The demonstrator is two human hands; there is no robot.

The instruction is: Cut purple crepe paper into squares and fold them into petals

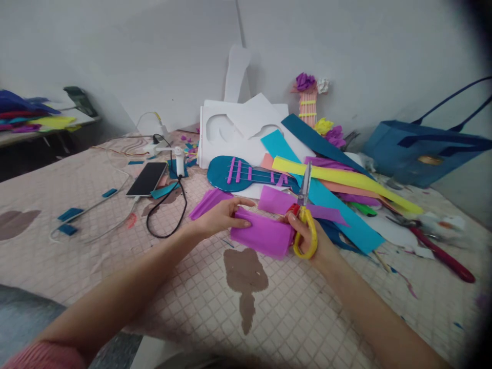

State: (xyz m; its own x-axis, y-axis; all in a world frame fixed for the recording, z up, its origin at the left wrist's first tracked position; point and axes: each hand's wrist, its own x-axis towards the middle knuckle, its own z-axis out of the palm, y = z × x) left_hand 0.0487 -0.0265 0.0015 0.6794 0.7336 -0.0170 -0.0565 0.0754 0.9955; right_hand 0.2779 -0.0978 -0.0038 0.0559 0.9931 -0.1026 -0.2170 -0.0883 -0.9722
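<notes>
My left hand (221, 218) pinches the left end of a folded purple sheet of paper (263, 234) between thumb and fingers. In my right hand (313, 238) is a pair of scissors (306, 218) with yellow and red handles, its blades pointing up and away from me. The right fingers also lie at the paper's right edge; whether they grip it is hard to tell. More purple paper (209, 202) lies just left of my left hand, and another purple strip (274, 200) is behind the sheet. Beyond them rests a blue paper guitar shape (223, 174) with purple strips.
Coloured paper strips (346, 177) are heaped at the right, near red-handled pliers (442, 253). A phone (147, 179), a black cord loop (165, 236) and a glue gun (179, 161) lie left. White boards (215, 148) lean at the wall; a blue bag (403, 154) stands right.
</notes>
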